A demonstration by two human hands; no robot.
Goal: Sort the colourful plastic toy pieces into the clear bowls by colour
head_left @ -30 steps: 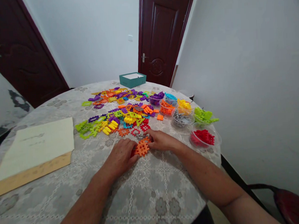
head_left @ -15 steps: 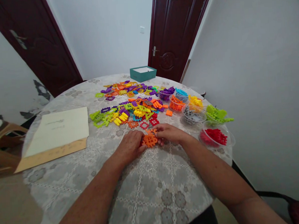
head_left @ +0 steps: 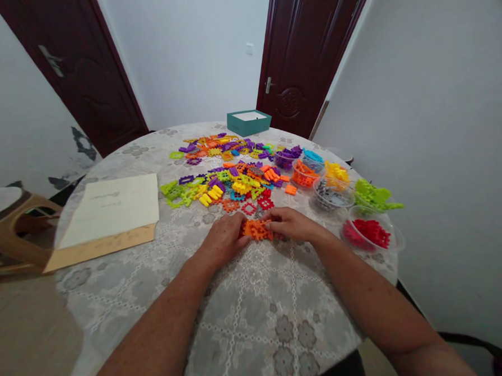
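Note:
Close in front of me, an orange toothed building piece (head_left: 256, 229) sits between both hands, low over the table. My left hand (head_left: 227, 234) grips its left side, thumb in front and fingers behind. The fingers of my right hand (head_left: 290, 224) are closed on its right side. A bit of red shows beside my left fingers; its shape is mostly hidden. Just beyond the hands lie a red square frame piece (head_left: 249, 209), another red piece (head_left: 266, 203) and an orange one (head_left: 230, 205).
Mixed building pieces (head_left: 211, 184) lie in a heap ahead, with a second heap (head_left: 221, 146) farther back. On the right stand several clear tubs sorted by colour, such as the red pieces' tub (head_left: 394, 237). Paper sheets (head_left: 109, 209) lie left; a green box (head_left: 250, 126) stands at the back.
The orange piece has tipped, showing less of its square face than before. My hands stay on either side of it. The whole view has shifted slightly.

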